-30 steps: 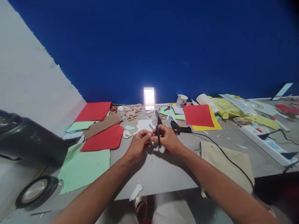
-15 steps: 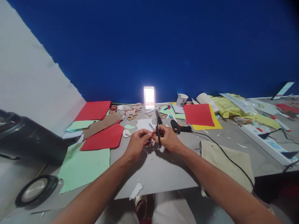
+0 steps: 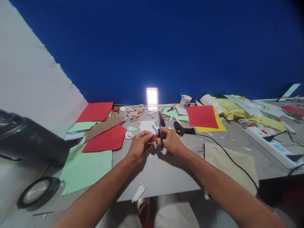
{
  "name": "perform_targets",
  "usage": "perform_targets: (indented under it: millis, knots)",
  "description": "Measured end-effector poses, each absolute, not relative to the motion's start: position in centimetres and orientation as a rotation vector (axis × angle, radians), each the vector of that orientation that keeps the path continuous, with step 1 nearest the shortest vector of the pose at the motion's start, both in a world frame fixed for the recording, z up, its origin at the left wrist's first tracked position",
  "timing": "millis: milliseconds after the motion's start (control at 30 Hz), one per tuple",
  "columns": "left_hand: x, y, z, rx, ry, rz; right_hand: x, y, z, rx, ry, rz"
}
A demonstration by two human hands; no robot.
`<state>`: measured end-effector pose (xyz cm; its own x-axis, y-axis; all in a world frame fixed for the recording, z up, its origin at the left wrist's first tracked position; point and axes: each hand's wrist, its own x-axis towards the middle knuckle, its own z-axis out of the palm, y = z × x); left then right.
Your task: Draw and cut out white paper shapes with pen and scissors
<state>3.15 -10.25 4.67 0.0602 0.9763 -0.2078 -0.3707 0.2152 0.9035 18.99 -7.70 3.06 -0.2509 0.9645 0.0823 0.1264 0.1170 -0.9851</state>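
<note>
Close together over the middle of the table are both hands. My left hand (image 3: 142, 143) is closed, pinching a small red piece (image 3: 154, 137) at its fingertips; its exact kind is too small to make out. The fingertips of my right hand (image 3: 169, 141) meet the same red piece. Black-handled scissors (image 3: 161, 139) are held in my right hand, their blades pointing away from me and apart. Beyond the hands lies a torn white paper sheet (image 3: 147, 125). A black glue gun (image 3: 183, 129) rests just right of my right hand.
Red sheets (image 3: 104, 139), a corrugated cardboard strip (image 3: 103, 127) and green paper (image 3: 87, 172) lie left. A beige cloth (image 3: 231, 164) with a black cable across it and a white power strip (image 3: 273, 147) are right. A lit phone (image 3: 152, 99) and patterned paper cup (image 3: 185, 101) stand at the back.
The hands stay nearly in place, with the red piece showing slightly more between the fingertips. The view has shifted very slightly.
</note>
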Motion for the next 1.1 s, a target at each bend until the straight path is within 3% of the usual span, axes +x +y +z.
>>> perform_targets:
  millis: [1100]
  knots:
    - [2.2,-10.3,6.8,1.206,1.207,1.065,19.9,-7.9,4.8,-1.141,-1.535,1.293]
